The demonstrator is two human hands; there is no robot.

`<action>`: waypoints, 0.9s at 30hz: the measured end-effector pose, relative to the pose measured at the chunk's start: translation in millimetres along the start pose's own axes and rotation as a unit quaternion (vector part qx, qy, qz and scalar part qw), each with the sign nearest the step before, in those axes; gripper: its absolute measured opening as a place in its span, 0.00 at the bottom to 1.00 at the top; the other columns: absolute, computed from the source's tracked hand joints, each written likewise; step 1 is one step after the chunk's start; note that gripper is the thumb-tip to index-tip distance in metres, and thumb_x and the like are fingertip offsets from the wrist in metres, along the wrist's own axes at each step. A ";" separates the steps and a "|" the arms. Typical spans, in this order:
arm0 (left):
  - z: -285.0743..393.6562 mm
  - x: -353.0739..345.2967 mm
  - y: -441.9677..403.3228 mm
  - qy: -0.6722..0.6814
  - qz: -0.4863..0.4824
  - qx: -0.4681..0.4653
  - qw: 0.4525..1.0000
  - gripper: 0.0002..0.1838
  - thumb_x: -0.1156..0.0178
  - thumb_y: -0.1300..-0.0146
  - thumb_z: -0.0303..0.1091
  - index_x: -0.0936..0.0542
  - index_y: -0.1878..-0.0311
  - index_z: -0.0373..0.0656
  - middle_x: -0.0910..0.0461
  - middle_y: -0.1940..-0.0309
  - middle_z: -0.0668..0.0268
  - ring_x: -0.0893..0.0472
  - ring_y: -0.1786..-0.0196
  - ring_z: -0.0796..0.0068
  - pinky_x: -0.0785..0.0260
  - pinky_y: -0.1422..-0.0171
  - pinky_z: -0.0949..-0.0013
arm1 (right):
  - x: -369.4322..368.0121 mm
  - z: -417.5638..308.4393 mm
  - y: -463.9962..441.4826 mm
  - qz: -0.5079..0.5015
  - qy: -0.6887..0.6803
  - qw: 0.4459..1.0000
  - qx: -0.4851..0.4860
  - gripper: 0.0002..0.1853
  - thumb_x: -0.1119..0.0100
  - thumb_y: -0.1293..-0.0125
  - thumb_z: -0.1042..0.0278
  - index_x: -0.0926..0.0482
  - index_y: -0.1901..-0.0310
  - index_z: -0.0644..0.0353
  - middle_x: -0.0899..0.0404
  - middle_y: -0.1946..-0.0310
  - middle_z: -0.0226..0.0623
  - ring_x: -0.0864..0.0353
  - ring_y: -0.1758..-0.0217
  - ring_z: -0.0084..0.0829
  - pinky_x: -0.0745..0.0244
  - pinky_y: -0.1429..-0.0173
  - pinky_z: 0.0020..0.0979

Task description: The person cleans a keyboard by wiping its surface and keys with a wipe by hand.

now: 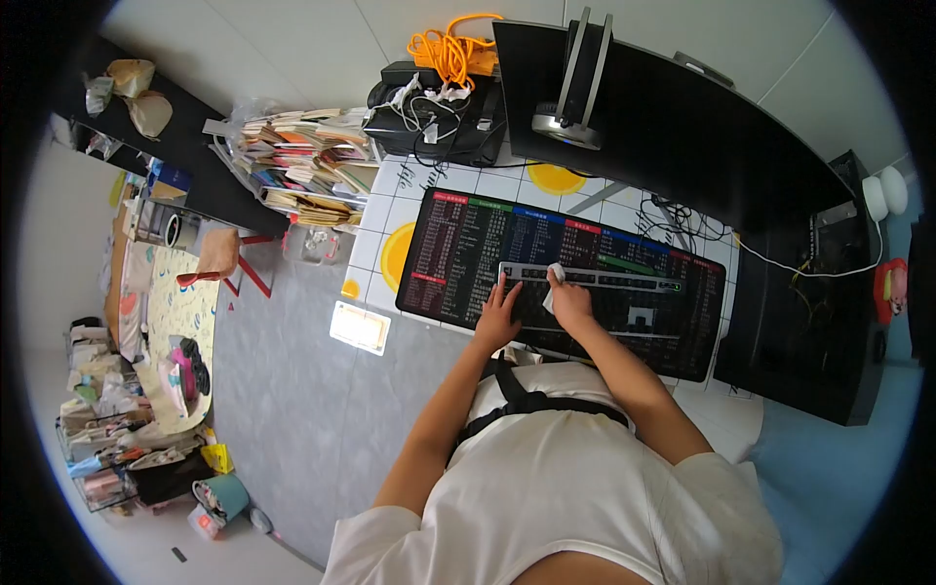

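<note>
A long grey and black keyboard [624, 280] lies on a large dark desk mat [458, 244] printed with columns of text. At the keyboard's left end rests my left hand [498, 314], its fingers apart and touching the edge, nothing held. Just right of it, my right hand [569, 300] presses a small white cloth [557, 272] against the keyboard, the fingers closed around it. Part of the cloth hangs below the fingers at the left side of that hand.
Behind the mat stands a wide monitor [673, 117]. A black computer case [809, 322] is on the right. Orange cable [450, 57] lies on a black bag at the back left, beside stacked books [312, 146]. A red-legged stool [222, 255] stands on the floor.
</note>
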State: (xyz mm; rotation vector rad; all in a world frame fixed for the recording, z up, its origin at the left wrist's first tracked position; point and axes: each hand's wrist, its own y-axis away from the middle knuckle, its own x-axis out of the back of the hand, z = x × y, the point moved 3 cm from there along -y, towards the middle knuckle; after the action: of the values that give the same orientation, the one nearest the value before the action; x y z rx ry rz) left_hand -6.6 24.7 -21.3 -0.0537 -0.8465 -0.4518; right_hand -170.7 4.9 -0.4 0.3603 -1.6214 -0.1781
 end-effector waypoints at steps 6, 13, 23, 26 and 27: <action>-4.9 -1.7 0.9 0.014 -0.014 0.000 1.000 0.44 0.38 0.59 0.31 0.46 0.35 0.56 0.60 0.32 0.54 0.48 0.35 0.44 0.46 0.40 0.43 | -18.8 9.9 10.1 0.065 -0.040 0.996 0.052 0.29 0.54 0.46 0.73 0.40 0.39 0.50 0.23 0.75 0.38 0.22 0.76 0.38 0.28 0.75 0.37; -0.1 -0.3 -1.2 -0.001 -0.003 -0.013 1.000 0.43 0.40 0.59 0.30 0.46 0.35 0.56 0.60 0.33 0.53 0.47 0.35 0.44 0.46 0.39 0.47 | -13.9 11.0 -4.9 0.040 -0.081 0.996 0.007 0.30 0.54 0.45 0.74 0.41 0.38 0.46 0.22 0.69 0.40 0.21 0.71 0.38 0.27 0.70 0.38; -0.4 4.4 2.1 0.007 -0.017 -0.007 1.000 0.44 0.38 0.60 0.32 0.46 0.35 0.55 0.60 0.33 0.51 0.47 0.35 0.45 0.46 0.37 0.51 | -19.1 12.6 -0.4 0.023 -0.069 0.997 0.027 0.28 0.56 0.44 0.74 0.40 0.39 0.48 0.23 0.72 0.39 0.22 0.73 0.39 0.28 0.72 0.38; -3.8 1.0 -0.4 0.004 -0.037 0.011 0.999 0.46 0.37 0.62 0.32 0.46 0.35 0.55 0.62 0.32 0.52 0.48 0.34 0.48 0.47 0.38 0.51 | -12.8 6.4 -2.1 0.000 -0.061 0.998 -0.005 0.29 0.55 0.44 0.74 0.40 0.38 0.46 0.23 0.72 0.38 0.22 0.73 0.39 0.27 0.71 0.39; -4.3 3.8 -4.0 0.007 -0.031 0.009 0.999 0.46 0.37 0.62 0.32 0.46 0.35 0.55 0.62 0.32 0.52 0.48 0.34 0.48 0.47 0.38 0.51 | -11.7 3.2 -1.8 -0.018 -0.063 0.998 -0.024 0.29 0.55 0.45 0.73 0.40 0.38 0.45 0.22 0.72 0.38 0.22 0.73 0.39 0.27 0.71 0.39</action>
State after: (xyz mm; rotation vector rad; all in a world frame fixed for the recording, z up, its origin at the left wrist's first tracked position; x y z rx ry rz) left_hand -3.0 18.8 -21.9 -0.0083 -0.8409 -0.5027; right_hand -173.1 6.8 -12.4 0.3486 -1.7331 -0.2714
